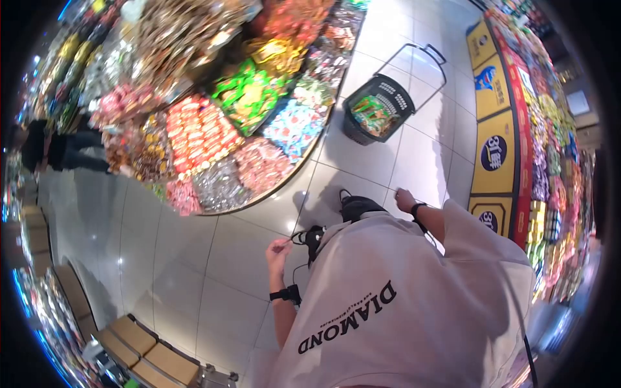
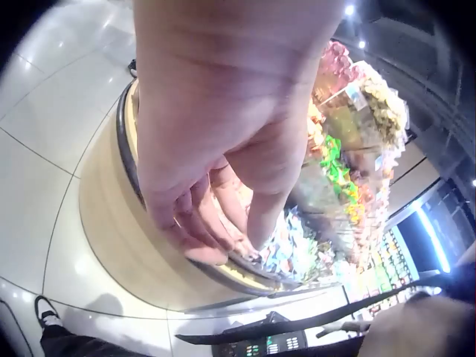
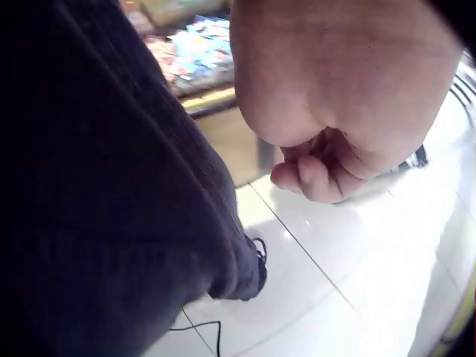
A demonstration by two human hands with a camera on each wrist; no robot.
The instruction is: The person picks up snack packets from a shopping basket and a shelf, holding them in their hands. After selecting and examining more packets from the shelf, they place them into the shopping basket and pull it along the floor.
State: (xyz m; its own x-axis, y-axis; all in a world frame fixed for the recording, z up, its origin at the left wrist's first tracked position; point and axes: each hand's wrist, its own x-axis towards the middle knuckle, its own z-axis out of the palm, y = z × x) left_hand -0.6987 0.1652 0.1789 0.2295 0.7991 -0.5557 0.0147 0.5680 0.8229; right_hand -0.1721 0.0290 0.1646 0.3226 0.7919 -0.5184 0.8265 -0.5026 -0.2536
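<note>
My left hand (image 1: 278,253) hangs at my side with nothing in it, its fingers loosely bent in the left wrist view. Nearest to it is the rounded candy display (image 2: 119,223), heaped with wrapped sweets. My right hand (image 1: 406,200) hangs by my other side, fingers loosely curled and holding nothing, beside a dark trouser leg (image 3: 111,186) in the right wrist view. Ahead on the floor stands a dark shopping basket (image 1: 401,97) with its long handle raised. Green and orange packages (image 1: 375,115) lie inside it, away from both hands.
A shelf of goods with yellow panels (image 1: 495,152) runs along the right. Brown boxes (image 1: 165,362) stand at lower left. Another person (image 1: 71,149) is beyond the display on the left. Pale floor tiles (image 1: 252,284) lie between the display and my feet.
</note>
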